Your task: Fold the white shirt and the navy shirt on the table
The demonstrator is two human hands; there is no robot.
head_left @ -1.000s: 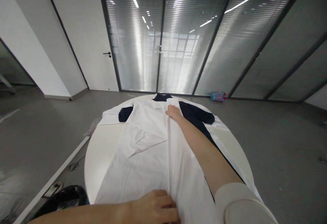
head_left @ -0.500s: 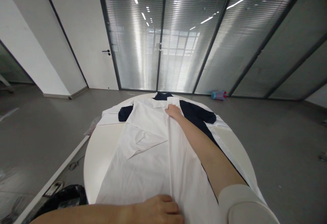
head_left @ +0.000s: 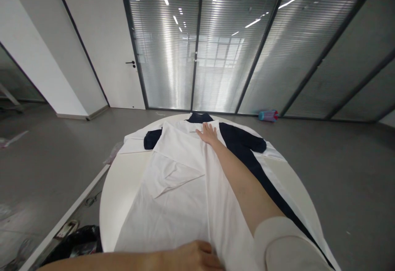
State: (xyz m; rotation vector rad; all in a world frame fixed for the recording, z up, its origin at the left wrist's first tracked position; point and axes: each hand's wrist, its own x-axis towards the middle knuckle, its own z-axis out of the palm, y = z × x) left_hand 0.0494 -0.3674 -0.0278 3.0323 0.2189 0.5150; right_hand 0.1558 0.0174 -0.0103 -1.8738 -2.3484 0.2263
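A white garment (head_left: 182,180) lies spread along a round white table (head_left: 119,188), over a dark navy garment (head_left: 243,143) whose sleeves and collar stick out at the far end. My right hand (head_left: 209,133) reaches far across and lies flat on the white cloth near its top edge, fingers stretched out. My left hand (head_left: 194,256) rests at the near edge of the table on the lower hem of the white garment, fingers curled on a fold of the cloth.
A glass wall with blinds and a white door stand behind the table. A pink and blue bottle (head_left: 268,115) lies on the grey floor at the back right. A black bag (head_left: 77,242) and a white board lie on the floor at the left.
My right hand has uncurled from a pinch on the cloth to a flat palm with fingers spread. My left hand has slid slightly lower at the near hem.
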